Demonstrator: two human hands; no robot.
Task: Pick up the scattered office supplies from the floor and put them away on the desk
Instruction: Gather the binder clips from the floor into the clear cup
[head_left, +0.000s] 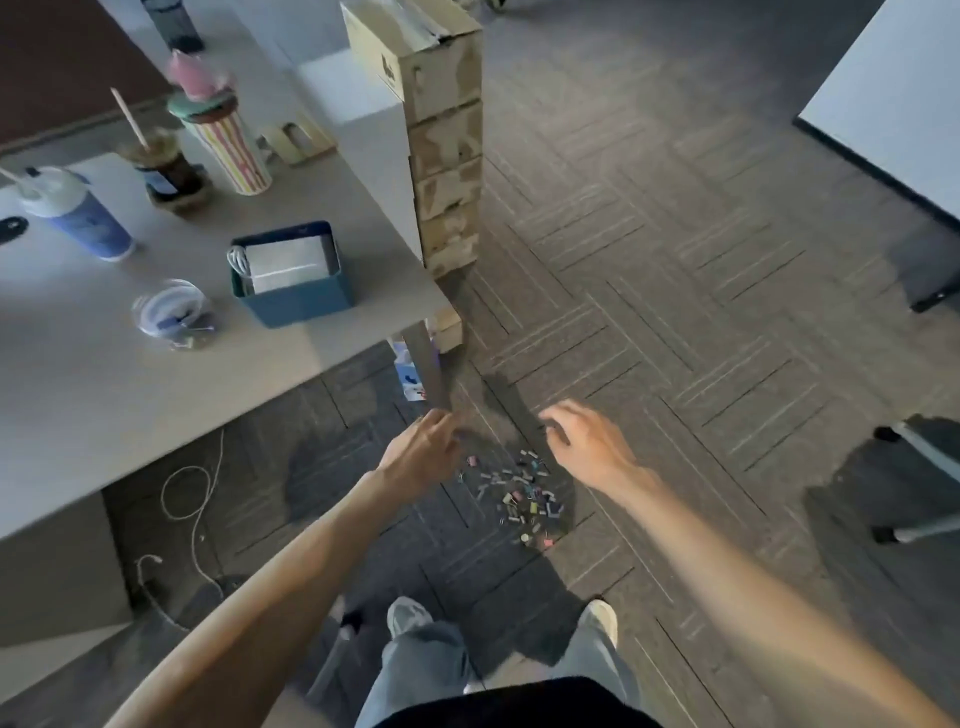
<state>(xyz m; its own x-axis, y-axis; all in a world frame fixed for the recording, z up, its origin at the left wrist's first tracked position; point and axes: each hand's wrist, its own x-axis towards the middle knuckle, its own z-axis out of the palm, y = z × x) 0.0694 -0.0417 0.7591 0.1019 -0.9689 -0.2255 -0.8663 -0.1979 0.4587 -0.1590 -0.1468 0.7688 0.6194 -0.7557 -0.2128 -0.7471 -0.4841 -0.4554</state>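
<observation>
A pile of small coloured binder clips (522, 496) lies scattered on the grey carpet in front of my feet. Both my arms reach down and forward over it. My left hand (423, 447) hovers just left of the pile, fingers curled together; the blur hides whether it holds a clip. My right hand (584, 439) hangs above the pile's right side with loosely bent fingers and nothing in it. On the desk (104, 405) at left stands a clear round tub (174, 314) holding a few clips.
A blue box (293, 278) with papers, three cups and a phone stand sit on the desk. The desk's leg (428, 369) stands just beyond my left hand. A tall cardboard stack (447, 156) rises behind it. Cables lie under the desk; a chair base is at right.
</observation>
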